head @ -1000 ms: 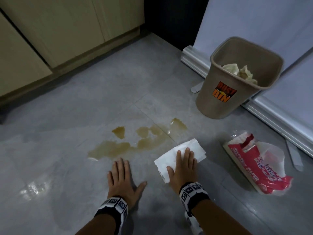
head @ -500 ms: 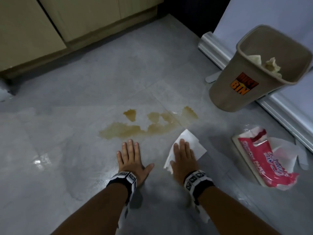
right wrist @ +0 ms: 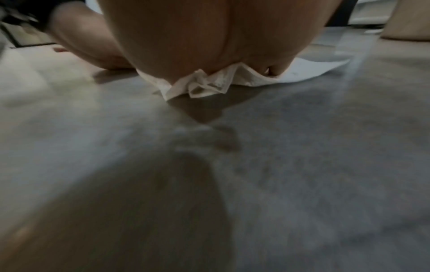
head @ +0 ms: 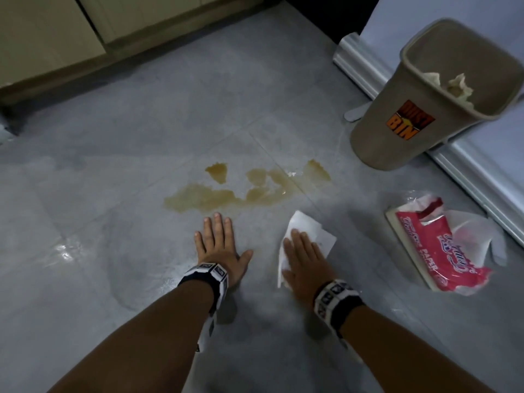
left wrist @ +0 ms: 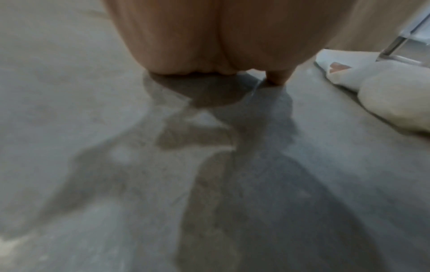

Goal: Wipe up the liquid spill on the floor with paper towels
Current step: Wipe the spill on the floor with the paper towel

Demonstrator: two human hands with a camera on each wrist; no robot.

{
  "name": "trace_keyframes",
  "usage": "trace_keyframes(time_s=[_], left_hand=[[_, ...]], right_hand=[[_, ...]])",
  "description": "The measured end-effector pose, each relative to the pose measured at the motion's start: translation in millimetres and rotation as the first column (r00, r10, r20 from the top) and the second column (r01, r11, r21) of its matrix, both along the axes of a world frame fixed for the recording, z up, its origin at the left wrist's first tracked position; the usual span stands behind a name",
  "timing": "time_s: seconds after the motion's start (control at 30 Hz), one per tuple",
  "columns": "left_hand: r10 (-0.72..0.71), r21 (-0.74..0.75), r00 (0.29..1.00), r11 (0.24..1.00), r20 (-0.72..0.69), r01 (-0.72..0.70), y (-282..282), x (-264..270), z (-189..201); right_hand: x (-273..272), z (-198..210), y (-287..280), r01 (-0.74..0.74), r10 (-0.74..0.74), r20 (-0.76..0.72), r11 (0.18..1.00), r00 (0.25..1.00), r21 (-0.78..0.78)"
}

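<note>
A brownish liquid spill [head: 243, 191] spreads in patches over the grey tiled floor [head: 141, 137]. My right hand [head: 303, 253] lies flat with straight fingers on a white paper towel [head: 309, 228], pressing it to the floor just right of and below the spill. In the right wrist view the paper towel [right wrist: 204, 82] bunches up under the heel of that hand. My left hand [head: 218, 245] rests flat on the bare floor, fingers straight, its tips close to the spill's near edge. In the left wrist view the left hand [left wrist: 209, 46] presses on wet-looking floor.
A tan dust bin [head: 425, 109] with crumpled used towels inside stands at the back right against a pale wall base [head: 368, 69]. A torn red pack of paper towels [head: 442, 248] lies on the floor at the right. Wooden cabinets [head: 85, 29] run along the back left.
My right hand has dragged the paper towel back toward me and slightly right, folding it smaller under the palm. The left hand stays planted. The head view has shifted left and closer.
</note>
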State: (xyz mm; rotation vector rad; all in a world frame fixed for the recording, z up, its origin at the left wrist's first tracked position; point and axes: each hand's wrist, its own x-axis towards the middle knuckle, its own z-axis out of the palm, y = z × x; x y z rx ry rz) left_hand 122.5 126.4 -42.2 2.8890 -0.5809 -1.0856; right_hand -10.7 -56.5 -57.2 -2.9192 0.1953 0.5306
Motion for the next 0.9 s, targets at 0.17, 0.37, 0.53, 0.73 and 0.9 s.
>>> trace_keyframes(time_s=[0.17, 0.37, 0.53, 0.73, 0.9], left_hand=[[0.001, -0.022, 1.0, 1.0, 0.018, -0.001, 2, -2, -2], [0.003, -0.024, 1.0, 1.0, 0.013, -0.003, 3, -2, -1], [0.001, -0.017, 1.0, 1.0, 0.015, -0.001, 3, -1, -3], [0.013, -0.026, 1.0, 1.0, -0.008, -0.013, 2, 1, 1], [0.028, -0.054, 0.999, 0.998, -0.028, -0.03, 2, 1, 2]], right_hand=[[64, 4, 27, 0.437, -0.437, -0.013, 0.899, 0.899, 0.037], [13, 15, 38, 0.192, -0.185, -0.116, 0.98, 0.976, 0.056], [27, 8, -1, 0.377, -0.378, -0.076, 0.926, 0.923, -0.029], [71, 9, 73, 0.295, -0.293, -0.062, 0.955, 0.954, 0.029], [23, 3, 24, -0.038, 0.042, -0.043, 0.993, 0.998, 0.109]])
